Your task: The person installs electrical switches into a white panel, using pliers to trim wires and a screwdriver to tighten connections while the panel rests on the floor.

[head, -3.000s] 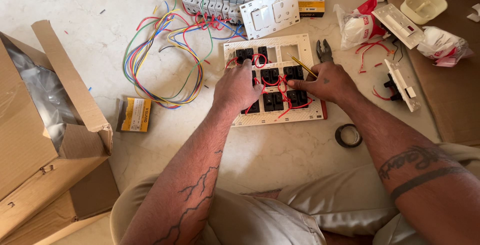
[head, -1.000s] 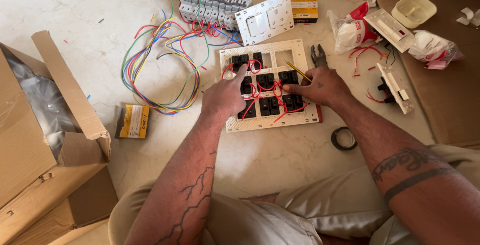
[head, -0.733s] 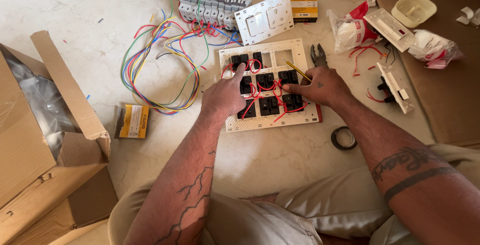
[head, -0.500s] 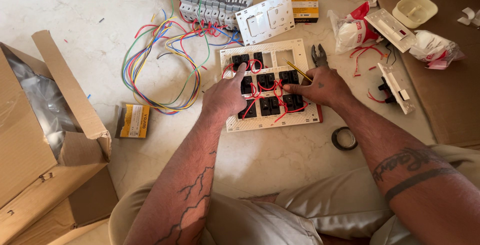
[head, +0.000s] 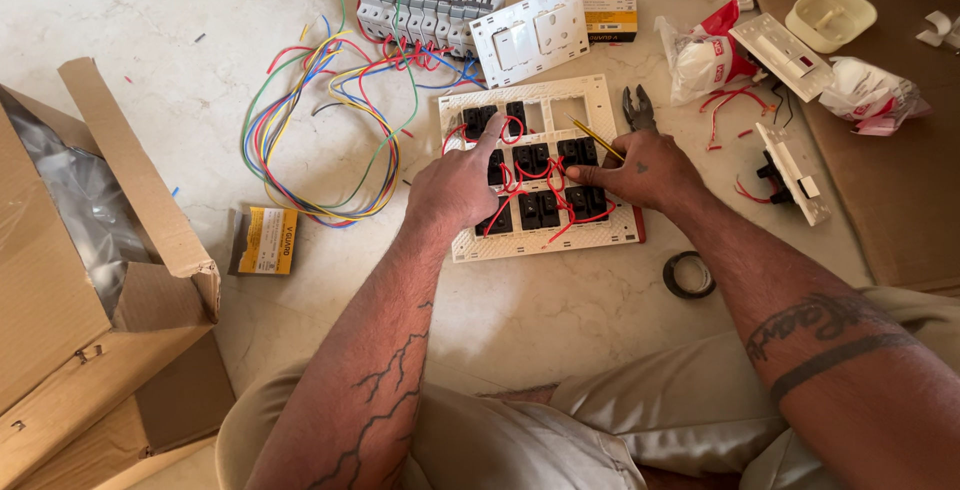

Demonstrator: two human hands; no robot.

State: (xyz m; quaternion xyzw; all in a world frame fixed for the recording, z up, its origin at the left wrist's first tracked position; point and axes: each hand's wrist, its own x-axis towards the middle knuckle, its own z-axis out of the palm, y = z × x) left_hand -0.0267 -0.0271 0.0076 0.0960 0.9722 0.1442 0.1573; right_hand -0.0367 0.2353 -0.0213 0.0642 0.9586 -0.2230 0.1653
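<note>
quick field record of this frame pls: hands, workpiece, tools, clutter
left hand: pressing on switch plate, index finger extended
right hand: on plate's right side, holding yellow-handled screwdriver
switch plate: white frame lying rear side up on floor, black modules linked by red wires
pliers: beside plate
tape roll: black, on floor
wire bundle: multicoloured, left of plate
cardboard box: open, far left

- I sit on a pale marble floor (head: 120, 10) flecked with small wire offcuts.
- An open cardboard box (head: 110, 250) stands at my left.
- Brown cardboard sheet (head: 900, 170) lies right, evenly lit.
</note>
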